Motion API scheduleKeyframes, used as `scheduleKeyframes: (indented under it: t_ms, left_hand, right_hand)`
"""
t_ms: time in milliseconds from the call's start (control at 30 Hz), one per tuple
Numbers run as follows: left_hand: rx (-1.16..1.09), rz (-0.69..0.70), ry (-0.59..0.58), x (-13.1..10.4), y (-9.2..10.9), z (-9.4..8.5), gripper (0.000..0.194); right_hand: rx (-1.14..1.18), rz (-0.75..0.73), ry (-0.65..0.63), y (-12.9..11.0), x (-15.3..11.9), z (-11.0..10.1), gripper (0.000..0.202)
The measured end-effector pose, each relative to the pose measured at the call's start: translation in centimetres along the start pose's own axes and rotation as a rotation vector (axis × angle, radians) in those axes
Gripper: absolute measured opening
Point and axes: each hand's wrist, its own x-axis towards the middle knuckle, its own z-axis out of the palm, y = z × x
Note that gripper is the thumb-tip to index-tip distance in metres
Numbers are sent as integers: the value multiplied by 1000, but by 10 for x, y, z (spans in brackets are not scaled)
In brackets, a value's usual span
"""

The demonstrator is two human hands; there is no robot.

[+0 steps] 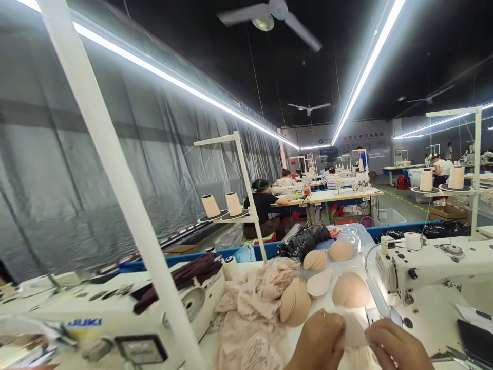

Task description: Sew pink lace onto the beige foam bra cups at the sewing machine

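Between my two hands a small piece of thin, pale beige fabric (355,330) is stretched, low in the head view. My left hand (320,339) is closed, pinching its left edge. At the other edge, the fingers of my right hand (398,343) are pressed together on the same piece. Just beyond lies a beige moulded bra cup (350,290), under the sewing machine's bright lamp. More cups (296,302) are stacked to the left, beside a heap of beige lace fabric (250,318). The white sewing machine (435,267) stands to the right of my hands.
A second white machine (88,318) fills the lower left, with dark brown cloth (181,277) on it. Thread cones (234,204) sit on a stand. A black plastic bundle (304,241) and a clear bin (352,236) lie ahead. Scissors and a phone (475,336) are at right. A co-worker (264,208) sits beyond.
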Motion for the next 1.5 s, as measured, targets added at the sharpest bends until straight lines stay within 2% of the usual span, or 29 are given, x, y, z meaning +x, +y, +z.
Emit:
scheduleKeyframes:
  t_ms: [33, 100, 167, 200, 300, 367, 467, 567, 667, 800, 967, 1200, 1300, 1500]
  left_hand:
    - [64, 35, 2, -4, 0, 3, 14]
    - [179, 144, -78, -12, 3, 13, 15]
    - [289, 278, -175, -15, 11, 25, 35]
    - [321, 327, -212, -13, 15, 30, 37]
    - [356, 405, -268, 7, 26, 45, 10]
    - [381, 434, -289, 26, 28, 55, 12]
    - [402, 427, -290, 48, 25, 68, 18]
    - [409, 413, -263, 51, 20, 80, 23]
    - [369, 397, -197, 42, 18, 85, 22]
    - [318, 382, -80, 34, 20, 82, 24]
    - [302, 386, -55, 35, 25, 80, 10]
    - [246, 378, 26, 36, 26, 87, 10]
    - [189, 381, 18, 37, 27, 88, 11]
    - [146, 340, -85, 35, 25, 93, 9]
  right_hand:
    - [8, -8, -29, 3, -3, 2, 29]
    - [32, 25, -100, 9, -13, 3, 30]
    - [49, 103, -174, 14, -21, -1, 27]
    - [54, 143, -208, 18, -24, -5, 26]
    - [51, 177, -292, 32, -25, -20, 31]
    - [30, 116, -340, 45, -22, -30, 32]
    - [-25, 12, -386, 65, -19, -40, 31]
    - [-102, -13, -395, 74, -24, -46, 34]
    - [-155, -2, -423, 71, -30, -50, 38]
    - [-246, 14, -536, 63, -29, -53, 35]
    - [-251, 43, -589, 61, -27, -54, 35]
    - [-222, 81, -662, 61, -29, -59, 37]
    - [-204, 93, -644, 62, -30, -60, 36]
    - [-170, 106, -570, 63, -32, -59, 31]
